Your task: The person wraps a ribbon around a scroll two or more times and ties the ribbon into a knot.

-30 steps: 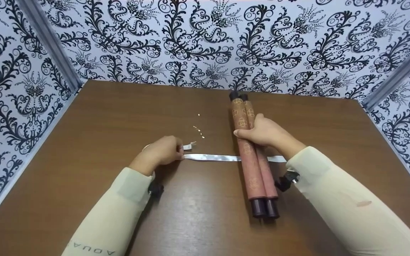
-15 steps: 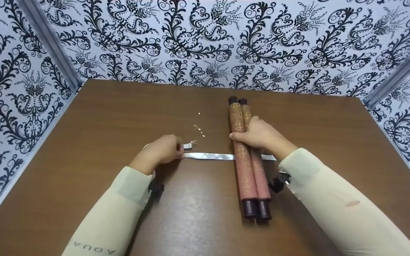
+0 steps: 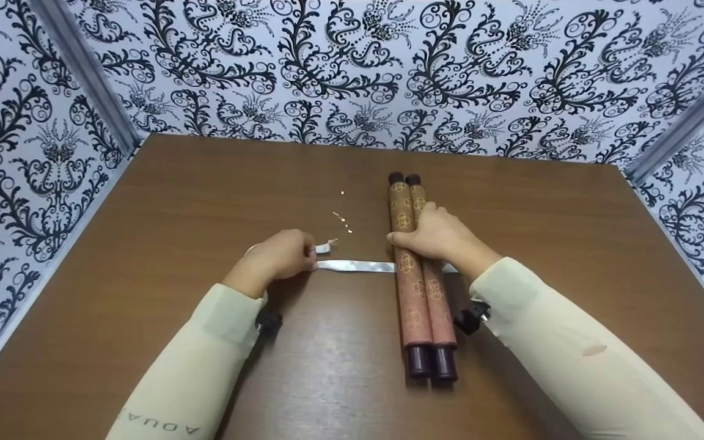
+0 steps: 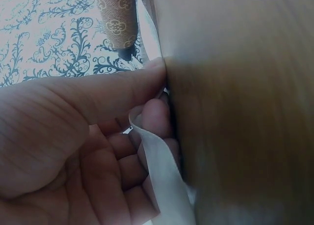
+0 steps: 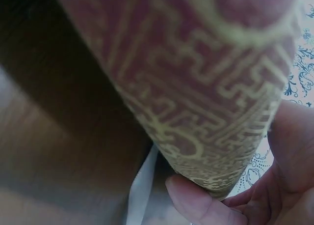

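Note:
A scroll (image 3: 414, 299) rolled from both ends into two side-by-side rolls lies lengthwise, right of centre, in the head view. It has a reddish-gold patterned cover and dark end knobs. My right hand (image 3: 447, 235) grips it around the middle, thumb over the left roll. Beneath it runs a white satin ribbon (image 3: 358, 266), crossing sideways; the part under the rolls is hidden. At the ribbon's left, my left hand (image 3: 282, 253) pinches it between thumb and fingers against the table. In the left wrist view, a loose length of ribbon (image 4: 169, 178) curls back past the fingers.
Small gold flecks (image 3: 343, 221) show on the brown wooden table (image 3: 217, 183) between the hands, toward the back. Walls covered in black-and-white scroll pattern (image 3: 352, 73) stand behind the table and at both sides.
My right hand has moved the scroll left and slightly toward me along the ribbon, and it now lies straighter with its rolls lower. The left hand has stayed in place on the ribbon.

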`<state>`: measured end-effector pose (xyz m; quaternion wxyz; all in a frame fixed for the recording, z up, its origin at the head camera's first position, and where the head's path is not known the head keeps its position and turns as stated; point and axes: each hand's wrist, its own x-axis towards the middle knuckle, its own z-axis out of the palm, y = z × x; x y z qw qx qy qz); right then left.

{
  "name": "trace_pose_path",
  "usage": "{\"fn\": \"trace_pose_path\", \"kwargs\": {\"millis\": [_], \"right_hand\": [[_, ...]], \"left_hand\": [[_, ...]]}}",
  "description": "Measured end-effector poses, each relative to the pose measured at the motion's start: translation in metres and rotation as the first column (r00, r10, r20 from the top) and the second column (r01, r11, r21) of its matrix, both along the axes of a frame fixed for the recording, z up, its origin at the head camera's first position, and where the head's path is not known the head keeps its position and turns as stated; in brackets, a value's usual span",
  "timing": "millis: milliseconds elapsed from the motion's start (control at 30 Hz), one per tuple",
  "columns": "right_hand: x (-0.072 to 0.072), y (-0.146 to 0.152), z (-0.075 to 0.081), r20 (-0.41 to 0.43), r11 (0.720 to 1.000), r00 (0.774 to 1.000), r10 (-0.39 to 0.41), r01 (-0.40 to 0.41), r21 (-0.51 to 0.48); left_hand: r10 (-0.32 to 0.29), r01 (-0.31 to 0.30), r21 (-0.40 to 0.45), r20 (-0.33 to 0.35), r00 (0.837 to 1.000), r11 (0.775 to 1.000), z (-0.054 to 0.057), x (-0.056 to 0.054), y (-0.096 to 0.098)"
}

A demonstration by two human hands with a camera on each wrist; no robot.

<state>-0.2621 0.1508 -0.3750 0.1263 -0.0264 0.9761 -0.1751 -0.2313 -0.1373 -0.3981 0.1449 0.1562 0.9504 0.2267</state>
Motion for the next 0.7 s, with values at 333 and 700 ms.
{"fn": "trace_pose_path", "kwargs": {"millis": [333, 700], "right_hand": [[0.002, -0.003, -0.010, -0.028, 0.999, 1.000, -0.004, 0.005, 0.035], [0.004, -0.008, -0.017, -0.080, 0.997, 0.996, -0.034, 0.039, 0.059]], "left_hand": [[-0.008, 0.008, 0.008, -0.012, 1.000, 1.000, 0.001, 0.000, 0.001], [-0.005, 0.005, 0.005, 0.001, 1.000, 1.000, 0.001, -0.001, -0.001]]}}
